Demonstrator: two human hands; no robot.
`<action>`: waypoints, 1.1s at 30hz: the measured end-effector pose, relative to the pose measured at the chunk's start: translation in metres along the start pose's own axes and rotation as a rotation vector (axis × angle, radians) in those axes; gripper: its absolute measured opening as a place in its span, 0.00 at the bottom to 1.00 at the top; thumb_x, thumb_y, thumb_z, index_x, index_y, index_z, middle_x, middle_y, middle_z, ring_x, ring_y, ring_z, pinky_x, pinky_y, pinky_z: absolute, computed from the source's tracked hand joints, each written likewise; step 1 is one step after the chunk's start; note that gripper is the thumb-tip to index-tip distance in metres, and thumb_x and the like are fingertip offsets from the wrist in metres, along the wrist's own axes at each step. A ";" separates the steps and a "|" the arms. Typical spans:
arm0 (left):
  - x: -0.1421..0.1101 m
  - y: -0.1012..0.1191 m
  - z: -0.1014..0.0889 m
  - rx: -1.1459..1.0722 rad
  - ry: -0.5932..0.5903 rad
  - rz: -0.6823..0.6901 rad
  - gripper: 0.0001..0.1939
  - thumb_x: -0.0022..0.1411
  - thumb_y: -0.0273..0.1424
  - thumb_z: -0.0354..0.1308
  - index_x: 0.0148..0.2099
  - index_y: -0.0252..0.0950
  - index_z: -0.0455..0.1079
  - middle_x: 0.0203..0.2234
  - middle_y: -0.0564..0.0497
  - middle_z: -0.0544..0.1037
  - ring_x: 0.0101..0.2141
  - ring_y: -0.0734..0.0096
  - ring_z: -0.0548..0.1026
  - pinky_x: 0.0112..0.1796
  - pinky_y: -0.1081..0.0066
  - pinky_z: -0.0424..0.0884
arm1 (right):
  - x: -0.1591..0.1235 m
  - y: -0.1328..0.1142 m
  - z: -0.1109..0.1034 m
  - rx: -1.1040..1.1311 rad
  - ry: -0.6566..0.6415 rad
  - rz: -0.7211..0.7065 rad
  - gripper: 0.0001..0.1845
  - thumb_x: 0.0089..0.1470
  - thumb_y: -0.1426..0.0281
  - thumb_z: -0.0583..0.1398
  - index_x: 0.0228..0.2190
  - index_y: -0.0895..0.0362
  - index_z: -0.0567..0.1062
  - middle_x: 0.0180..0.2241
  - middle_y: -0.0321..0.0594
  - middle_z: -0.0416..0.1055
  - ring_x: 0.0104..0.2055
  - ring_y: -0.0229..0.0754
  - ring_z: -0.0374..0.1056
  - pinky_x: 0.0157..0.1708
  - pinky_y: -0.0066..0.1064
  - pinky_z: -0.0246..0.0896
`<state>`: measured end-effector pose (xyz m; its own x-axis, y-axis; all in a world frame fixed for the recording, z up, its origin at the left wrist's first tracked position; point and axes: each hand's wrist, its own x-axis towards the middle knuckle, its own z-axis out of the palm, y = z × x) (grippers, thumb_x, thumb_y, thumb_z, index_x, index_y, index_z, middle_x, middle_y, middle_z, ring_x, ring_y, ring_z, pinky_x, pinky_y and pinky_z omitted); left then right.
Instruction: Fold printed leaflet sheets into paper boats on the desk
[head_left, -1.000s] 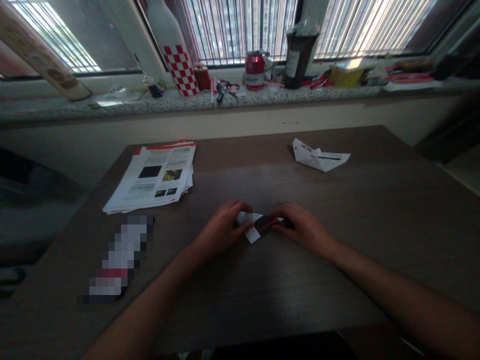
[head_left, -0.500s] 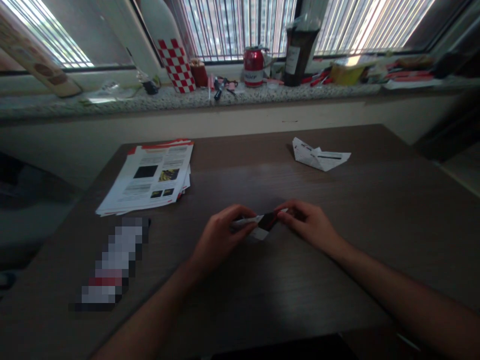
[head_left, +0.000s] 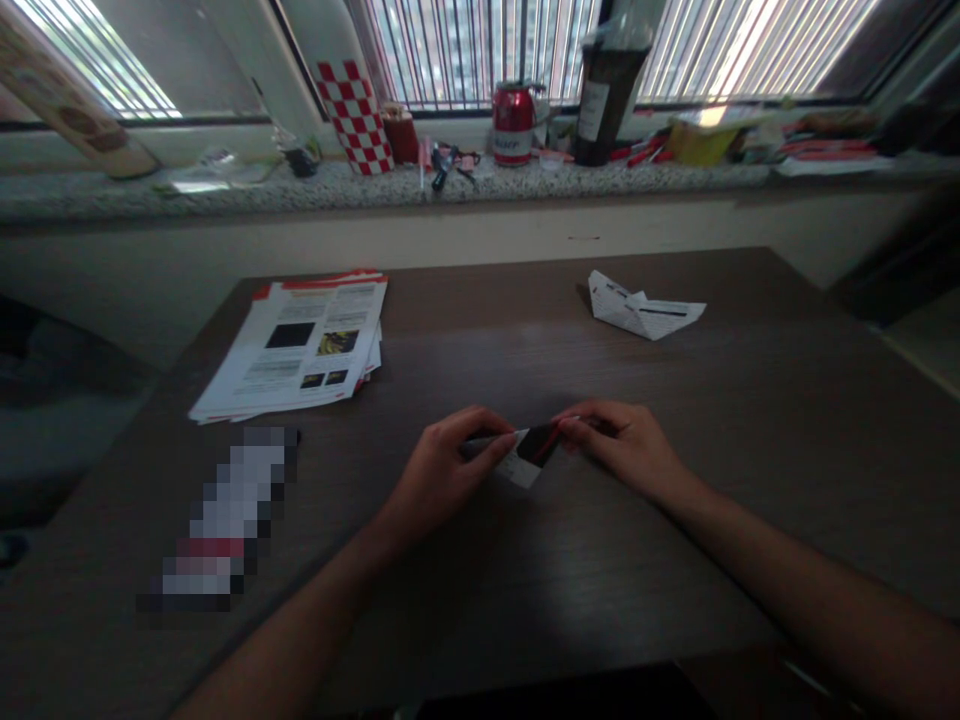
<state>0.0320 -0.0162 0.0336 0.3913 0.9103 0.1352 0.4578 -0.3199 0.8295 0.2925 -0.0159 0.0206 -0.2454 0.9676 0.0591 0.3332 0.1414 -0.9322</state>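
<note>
A small folded piece of printed paper (head_left: pixel 529 455), white with black and red patches, is held just above the dark wooden table (head_left: pixel 675 560) near its middle. My left hand (head_left: pixel 442 470) pinches its left end with fingers closed. Its right end is pinched by my right hand (head_left: pixel 622 445), fingers closed too. A finished folded paper boat (head_left: pixel 641 310) lies farther back on the right of the table.
A stack of printed sheets (head_left: pixel 300 345) lies at the table's back left. In front of it sits a blurred-out flat object (head_left: pixel 225 520). Behind the table, a stone windowsill (head_left: pixel 360 190) carries a red can (head_left: pixel 513 122), a dark bottle (head_left: pixel 604 85) and clutter.
Both hands have lifted the folded paper slightly off the table and drawn its ends a little apart; the view shifted slightly.
</note>
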 end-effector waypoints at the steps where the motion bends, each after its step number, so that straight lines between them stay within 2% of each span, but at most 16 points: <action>1: 0.000 0.000 0.000 0.001 -0.003 -0.004 0.06 0.72 0.34 0.62 0.42 0.40 0.78 0.37 0.53 0.83 0.37 0.67 0.80 0.38 0.69 0.73 | 0.000 -0.001 0.000 0.008 -0.005 -0.002 0.13 0.63 0.57 0.64 0.38 0.51 0.85 0.31 0.38 0.83 0.32 0.43 0.77 0.30 0.33 0.70; 12: 0.000 0.003 0.002 -0.030 0.003 -0.033 0.06 0.72 0.34 0.62 0.41 0.39 0.78 0.35 0.53 0.82 0.35 0.68 0.79 0.37 0.69 0.72 | 0.002 -0.003 0.000 0.048 0.015 0.002 0.14 0.65 0.57 0.62 0.38 0.52 0.84 0.30 0.38 0.81 0.31 0.42 0.77 0.32 0.34 0.72; 16: -0.001 0.003 0.005 -0.043 0.018 -0.038 0.06 0.72 0.34 0.63 0.42 0.39 0.78 0.35 0.53 0.82 0.34 0.69 0.78 0.37 0.69 0.71 | 0.002 -0.005 0.003 0.084 -0.007 0.049 0.11 0.61 0.59 0.66 0.40 0.52 0.83 0.30 0.39 0.82 0.31 0.43 0.78 0.32 0.35 0.73; 21: -0.001 0.007 0.011 -0.061 0.016 0.029 0.04 0.70 0.30 0.63 0.40 0.37 0.77 0.34 0.53 0.81 0.35 0.69 0.78 0.38 0.70 0.71 | -0.001 -0.007 0.014 0.198 -0.055 0.087 0.10 0.55 0.60 0.70 0.37 0.52 0.84 0.33 0.39 0.83 0.34 0.44 0.80 0.35 0.34 0.75; 25: -0.001 0.010 0.014 -0.052 0.020 0.066 0.03 0.68 0.27 0.64 0.39 0.37 0.77 0.33 0.53 0.80 0.35 0.70 0.77 0.37 0.70 0.70 | -0.002 -0.006 0.018 0.226 -0.062 0.059 0.08 0.57 0.60 0.70 0.34 0.52 0.84 0.33 0.39 0.83 0.35 0.44 0.80 0.37 0.35 0.76; 33: -0.001 0.010 0.017 -0.061 0.043 0.105 0.02 0.69 0.28 0.65 0.40 0.37 0.78 0.34 0.53 0.80 0.35 0.70 0.78 0.37 0.71 0.70 | -0.002 -0.004 0.018 0.239 -0.058 0.022 0.10 0.58 0.59 0.69 0.34 0.52 0.85 0.33 0.38 0.83 0.35 0.43 0.80 0.37 0.34 0.75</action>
<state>0.0496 -0.0252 0.0328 0.3988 0.8837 0.2449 0.3660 -0.3982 0.8411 0.2751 -0.0223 0.0180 -0.2949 0.9552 0.0239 0.1159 0.0606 -0.9914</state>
